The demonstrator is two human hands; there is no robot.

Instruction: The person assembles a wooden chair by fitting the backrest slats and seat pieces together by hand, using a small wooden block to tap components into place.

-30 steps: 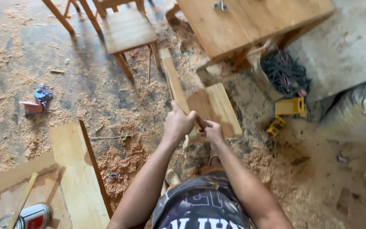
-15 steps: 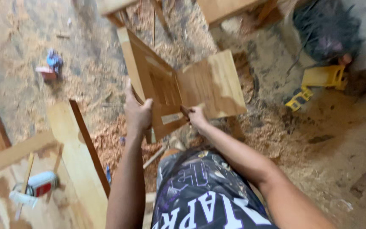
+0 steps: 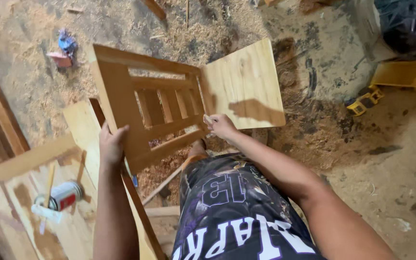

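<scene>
A can [image 3: 62, 195] with a stick [image 3: 49, 179] resting across it sits on boards [image 3: 80, 126] lying on the sawdust-covered floor [image 3: 30, 82] at far left, with a small red and blue scrap [image 3: 62, 50] farther off. Just right of these, the person's left hand [image 3: 111, 144] wraps its fingers over the near side rail of a small wooden chair [image 3: 169, 98], held up above the floor in front of the body. The chair looks fully joined: its slatted back shows two rails and several upright slats, and the plain seat panel [image 3: 244, 82] is fixed at an angle to it. No finish shows on the bare wood, so sanding or coating may remain; the legs cannot be seen from here. The slatted back runs long from upper left to lower right, and the seat panel points away to the upper right. The right hand [image 3: 221, 126] closes on the chair where back and seat meet, fingers curled around the frame's edge. At right, a yellow power tool [image 3: 366, 101] and a yellow case [image 3: 403, 73] lie on the bare floor.
</scene>
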